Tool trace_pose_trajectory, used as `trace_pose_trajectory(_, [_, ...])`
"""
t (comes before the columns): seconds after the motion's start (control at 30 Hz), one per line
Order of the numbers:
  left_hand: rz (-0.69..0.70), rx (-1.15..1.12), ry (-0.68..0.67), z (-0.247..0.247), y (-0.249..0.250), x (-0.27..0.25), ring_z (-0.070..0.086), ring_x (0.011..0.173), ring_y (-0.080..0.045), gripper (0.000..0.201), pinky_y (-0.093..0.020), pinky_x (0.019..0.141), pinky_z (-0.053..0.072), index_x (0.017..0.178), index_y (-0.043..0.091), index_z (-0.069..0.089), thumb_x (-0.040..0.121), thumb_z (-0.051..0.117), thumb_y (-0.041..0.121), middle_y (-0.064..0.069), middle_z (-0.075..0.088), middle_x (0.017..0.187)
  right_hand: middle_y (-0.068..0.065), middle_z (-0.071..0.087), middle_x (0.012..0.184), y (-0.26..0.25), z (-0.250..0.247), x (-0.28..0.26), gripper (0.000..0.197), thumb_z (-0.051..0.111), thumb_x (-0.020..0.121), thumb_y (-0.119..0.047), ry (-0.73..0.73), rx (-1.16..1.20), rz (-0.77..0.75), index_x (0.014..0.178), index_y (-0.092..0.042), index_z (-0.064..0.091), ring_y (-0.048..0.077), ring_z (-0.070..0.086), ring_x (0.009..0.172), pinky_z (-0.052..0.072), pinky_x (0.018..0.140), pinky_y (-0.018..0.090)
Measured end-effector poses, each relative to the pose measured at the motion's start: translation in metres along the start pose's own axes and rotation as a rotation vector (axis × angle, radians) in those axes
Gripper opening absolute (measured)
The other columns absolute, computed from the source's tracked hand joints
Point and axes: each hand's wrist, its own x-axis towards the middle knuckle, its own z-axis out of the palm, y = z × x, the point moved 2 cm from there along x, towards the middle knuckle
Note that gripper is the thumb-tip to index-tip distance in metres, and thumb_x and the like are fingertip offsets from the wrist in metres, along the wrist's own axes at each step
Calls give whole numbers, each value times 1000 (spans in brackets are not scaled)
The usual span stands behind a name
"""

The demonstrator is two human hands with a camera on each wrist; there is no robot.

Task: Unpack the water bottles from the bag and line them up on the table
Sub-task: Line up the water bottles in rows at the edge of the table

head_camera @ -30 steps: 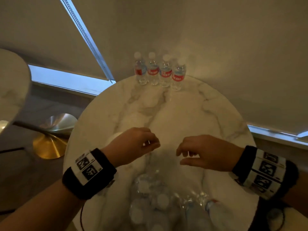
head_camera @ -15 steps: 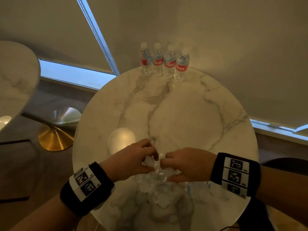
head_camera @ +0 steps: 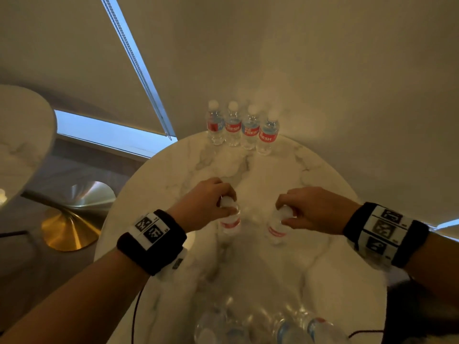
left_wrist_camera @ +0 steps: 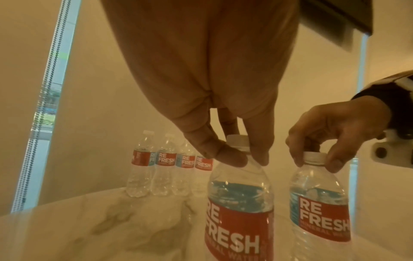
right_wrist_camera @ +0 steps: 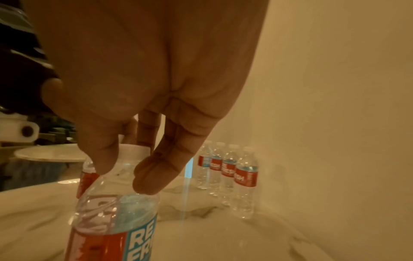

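Over the round marble table (head_camera: 323, 184), each hand pinches a water bottle by its neck, the left hand (head_camera: 203, 202) one bottle (left_wrist_camera: 240, 203), the right hand (head_camera: 313, 209) another (right_wrist_camera: 114, 217), so either could swing, slip, or topple the row of four (head_camera: 242, 127) by the far edge.

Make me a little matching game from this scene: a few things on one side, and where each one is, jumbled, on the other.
Things:
1. row of four bottles
2. left hand
3. right hand
4. bag of bottles

Places:
A. at the near edge of the table
B. pinching the neck of the bottle on the left
C. standing at the far edge of the table
D. pinching the neck of the bottle on the right

Pairs: 1-C, 2-B, 3-D, 4-A
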Motion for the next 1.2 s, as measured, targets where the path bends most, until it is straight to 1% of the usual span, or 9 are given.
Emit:
trace_pose_trajectory(0.27, [-96,40,127,-67,-39,126,59,95,-20,32,-28,84,41,123,13,71,95,76,28,-11,66,115,-6,55,85,41,-49,124,29,59,88,-41,189,41,117,111,-22,58,19,58,82,39,71,29])
trace_pose_trajectory(0.4, [-110,54,178,-92,-57,157,53,95,-19,32,-25,84,36,125,7,70,96,75,20,-18,65,123,6,67,105,43,-64,175,27,61,89,-34,293,89,118,112,-19,60,26,61,96,34,74,26])
trace_pose_trajectory(0.5, [-139,59,214,-101,-71,170,60,107,-33,33,-27,85,36,125,7,70,97,75,22,-20,63,117,10,67,110,45,-71,199,32,60,89,-34,328,70,129,117,-18,59,30,61,98,36,74,27])
trace_pose_trajectory(0.6, [-161,80,224,-105,-79,176,60,111,-36,33,-29,85,38,125,7,70,97,74,23,-13,57,104,12,67,106,50,-74,215,30,58,90,-35,335,52,140,115,-18,57,31,61,93,41,72,31])
trace_pose_trajectory(0.8, [-167,77,248,-102,-82,183,59,107,-32,33,-30,85,37,126,9,68,97,74,25,-4,49,104,13,64,102,55,-76,228,27,56,91,-34,339,47,132,111,-16,56,29,57,88,35,71,32])
trace_pose_trajectory(0.9, [-189,40,269,-98,-83,183,53,100,-25,35,-29,86,37,127,10,67,97,74,25,-4,48,106,12,63,101,55,-76,227,28,58,91,-32,324,64,112,115,-18,56,22,49,81,35,72,31])
trace_pose_trajectory(1.0, [-207,18,277,-96,-81,180,55,100,-25,39,-30,86,40,131,12,66,96,76,26,-8,53,112,5,63,95,54,-76,220,43,67,86,-33,297,131,122,124,-20,53,20,54,82,36,72,29])
trace_pose_trajectory(1.07, [-227,14,288,-96,-80,176,56,98,-23,51,-29,86,43,138,13,61,93,79,30,-13,57,126,0,60,92,52,-75,209,60,73,80,-38,290,189,158,131,-22,46,18,56,81,40,71,29])
trace_pose_trajectory(1.2, [-284,-20,398,-94,-73,151,63,117,-33,69,-41,100,52,147,11,49,91,80,37,-16,55,138,-5,62,90,48,-70,165,56,70,80,-48,254,185,215,125,-21,52,15,57,80,43,72,29])
